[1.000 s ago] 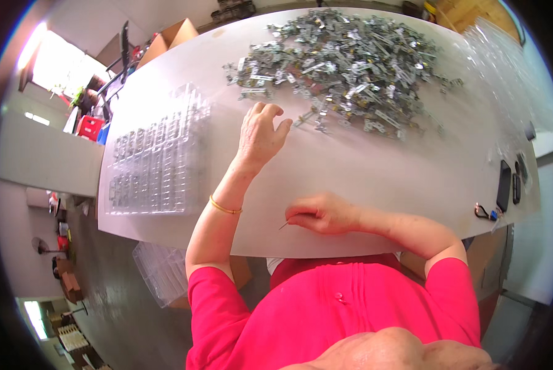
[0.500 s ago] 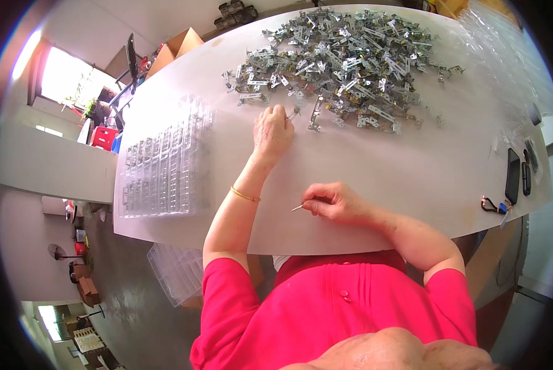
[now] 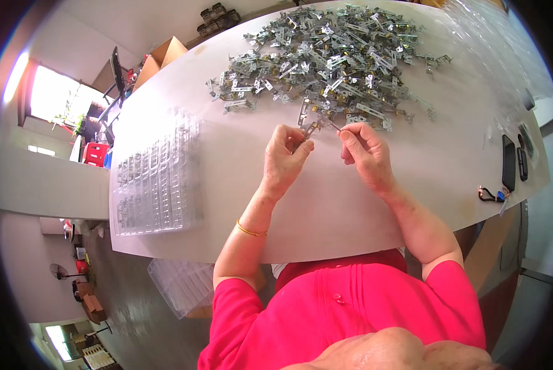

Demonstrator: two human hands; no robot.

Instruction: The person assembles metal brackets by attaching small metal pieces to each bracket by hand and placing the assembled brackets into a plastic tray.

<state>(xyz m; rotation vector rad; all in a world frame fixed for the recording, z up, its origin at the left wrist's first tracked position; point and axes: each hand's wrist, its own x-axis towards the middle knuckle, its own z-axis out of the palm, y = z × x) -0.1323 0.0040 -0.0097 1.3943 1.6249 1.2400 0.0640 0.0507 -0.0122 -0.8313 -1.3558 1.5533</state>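
My left hand (image 3: pixel 282 161) pinches a small metal bracket part (image 3: pixel 311 129) between thumb and fingertips, just short of the heap. Close on its right, my right hand (image 3: pixel 370 159) grips a thin metal rod-like piece (image 3: pixel 333 126), whose tip points at the bracket part. Whether rod and part touch is too small to tell. Beyond both hands spreads a large heap of silvery metal bracket parts (image 3: pixel 341 65), some with yellowish bits. One loose bracket (image 3: pixel 302 112) lies at the heap's near edge, right behind my left fingertips.
Clear plastic trays (image 3: pixel 159 179) with rows of compartments, some holding parts, lie at the left. Plastic film (image 3: pixel 498 49) covers the far right. A phone (image 3: pixel 508 162), a dark slim case (image 3: pixel 523 163) and a corded key bunch (image 3: pixel 492 195) rest at the right edge.
My left hand has come away from the heap's edge, slightly right, with a bracket part now plainly in its fingers. My right hand has moved forward with the rod, up beside it.
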